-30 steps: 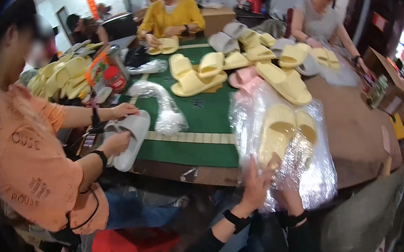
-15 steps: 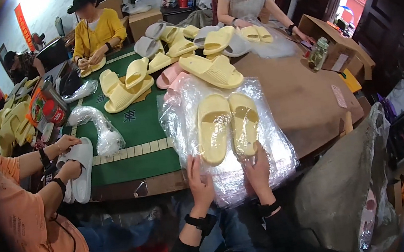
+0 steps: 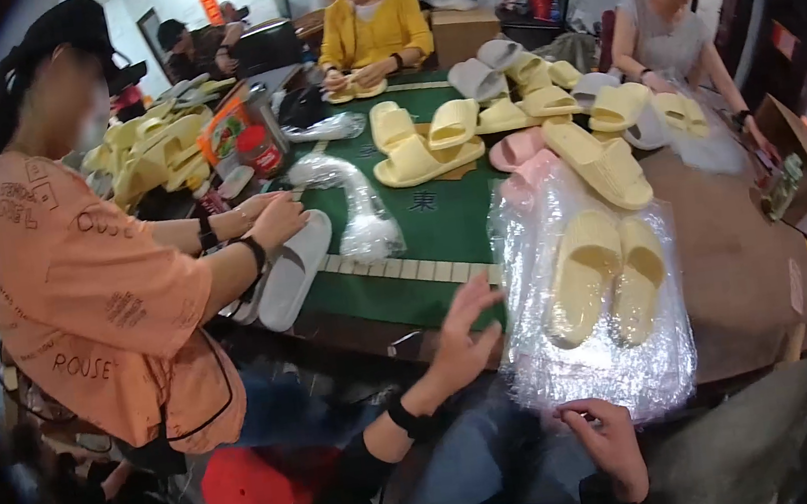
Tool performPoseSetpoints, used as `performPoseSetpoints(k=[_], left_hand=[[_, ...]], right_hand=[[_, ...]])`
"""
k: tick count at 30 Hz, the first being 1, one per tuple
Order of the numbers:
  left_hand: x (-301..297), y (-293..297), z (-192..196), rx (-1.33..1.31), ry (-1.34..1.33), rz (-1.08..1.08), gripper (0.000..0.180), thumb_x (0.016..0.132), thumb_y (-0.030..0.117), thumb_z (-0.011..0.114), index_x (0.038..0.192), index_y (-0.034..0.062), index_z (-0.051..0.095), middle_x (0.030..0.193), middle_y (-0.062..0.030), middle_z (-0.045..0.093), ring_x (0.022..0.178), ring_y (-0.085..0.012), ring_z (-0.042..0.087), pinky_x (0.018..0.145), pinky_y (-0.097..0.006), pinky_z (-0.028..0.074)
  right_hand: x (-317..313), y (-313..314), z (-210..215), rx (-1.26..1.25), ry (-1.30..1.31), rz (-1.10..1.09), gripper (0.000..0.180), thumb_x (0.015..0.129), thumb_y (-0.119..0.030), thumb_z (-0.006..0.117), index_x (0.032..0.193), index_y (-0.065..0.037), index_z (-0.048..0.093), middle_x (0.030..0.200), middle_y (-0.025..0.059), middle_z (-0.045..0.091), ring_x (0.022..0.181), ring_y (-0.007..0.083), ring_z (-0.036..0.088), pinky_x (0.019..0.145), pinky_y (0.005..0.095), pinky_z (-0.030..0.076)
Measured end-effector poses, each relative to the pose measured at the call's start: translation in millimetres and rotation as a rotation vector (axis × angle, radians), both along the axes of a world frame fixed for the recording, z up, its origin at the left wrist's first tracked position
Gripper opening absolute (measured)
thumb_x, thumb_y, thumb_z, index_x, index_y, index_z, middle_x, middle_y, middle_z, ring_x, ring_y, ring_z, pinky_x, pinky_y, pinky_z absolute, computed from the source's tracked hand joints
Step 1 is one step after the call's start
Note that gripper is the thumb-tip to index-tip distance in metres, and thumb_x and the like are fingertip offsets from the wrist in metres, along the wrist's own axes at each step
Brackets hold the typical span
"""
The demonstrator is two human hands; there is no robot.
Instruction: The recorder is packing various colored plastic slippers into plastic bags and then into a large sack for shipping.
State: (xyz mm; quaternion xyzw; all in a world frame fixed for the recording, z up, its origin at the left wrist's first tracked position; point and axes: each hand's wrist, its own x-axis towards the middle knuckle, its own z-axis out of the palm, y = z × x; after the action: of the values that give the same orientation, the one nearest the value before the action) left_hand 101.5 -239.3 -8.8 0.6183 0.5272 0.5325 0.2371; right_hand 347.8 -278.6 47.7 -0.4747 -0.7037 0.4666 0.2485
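Observation:
A pair of yellow slippers, the left slipper [image 3: 583, 280] beside the right slipper [image 3: 637, 282], lies on a stack of clear plastic bags [image 3: 528, 363] at the table edge. Left of the stack, my left hand [image 3: 465, 340] is raised with its fingers spread and nothing in it. My right hand [image 3: 608, 440] is at the stack's near edge, below the slippers. Its thumb and fingertips are drawn together; whether they pinch the plastic or something small cannot be made out. Neither hand touches the slippers.
Yellow, grey and pink slippers [image 3: 520, 97] are heaped beyond the bags. To my left, a person in orange [image 3: 107, 298] handles a white slipper [image 3: 295, 270]. Two other people work across the table. A wrapped plastic bundle [image 3: 358, 207] lies on the green mat. A red stool [image 3: 256, 487] stands below.
My view has turned left. Both hands have come off the yellow slippers: the left is now raised and spread beside the bags, the right lower at their near edge.

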Motion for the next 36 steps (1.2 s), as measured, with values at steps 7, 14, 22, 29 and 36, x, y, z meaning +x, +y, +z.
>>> performPoseSetpoints(k=[7,14,22,29,36], left_hand=[[-123,45,12,-0.014,0.233,0.609,0.056,0.072,0.004,0.054,0.126,0.0005,0.038,0.120,-0.0220,0.042,0.111,-0.0370,0.042,0.096,-0.041,0.034],[-193,78,36,-0.051,0.687,0.774,0.066,0.072,0.012,0.055,0.131,-0.0030,0.028,0.122,-0.0253,0.041,0.111,-0.0416,0.040,0.092,-0.045,0.035],[-259,120,56,-0.632,0.494,0.905,0.094,0.076,0.023,0.054,0.135,-0.0044,-0.014,0.093,-0.0266,0.061,0.084,-0.0382,0.061,0.075,-0.044,0.048],[-314,114,51,-0.674,0.364,1.036,0.093,0.075,0.022,0.053,0.135,-0.0056,-0.013,0.101,-0.0262,0.059,0.090,-0.0366,0.060,0.077,-0.042,0.047],[-326,109,60,-0.743,0.197,0.929,0.092,0.078,0.026,0.054,0.136,-0.0040,-0.011,0.109,-0.0233,0.057,0.097,-0.0324,0.059,0.082,-0.037,0.047]], right_hand=[[-36,44,-14,0.657,-0.067,0.006,0.034,0.073,-0.005,0.064,0.106,-0.004,0.056,0.115,0.0166,0.050,0.105,0.0336,0.048,0.089,0.0393,0.038],[-38,74,-51,0.745,-0.352,-0.025,0.051,0.075,-0.006,0.061,0.123,-0.006,0.042,0.133,0.0204,0.032,0.120,0.0382,0.033,0.098,0.0442,0.029],[-34,86,-86,0.594,-0.272,-0.143,0.056,0.078,-0.011,0.057,0.128,0.002,0.034,0.135,0.0238,0.031,0.124,0.0395,0.031,0.102,0.0435,0.026],[-35,85,-99,0.610,-0.262,-0.163,0.052,0.082,-0.019,0.055,0.127,0.002,0.037,0.134,0.0218,0.034,0.124,0.0376,0.032,0.103,0.0439,0.024],[-32,85,-123,0.829,-0.423,-0.144,0.045,0.087,-0.028,0.047,0.123,-0.001,0.043,0.131,0.0180,0.040,0.125,0.0357,0.033,0.101,0.0469,0.024]])
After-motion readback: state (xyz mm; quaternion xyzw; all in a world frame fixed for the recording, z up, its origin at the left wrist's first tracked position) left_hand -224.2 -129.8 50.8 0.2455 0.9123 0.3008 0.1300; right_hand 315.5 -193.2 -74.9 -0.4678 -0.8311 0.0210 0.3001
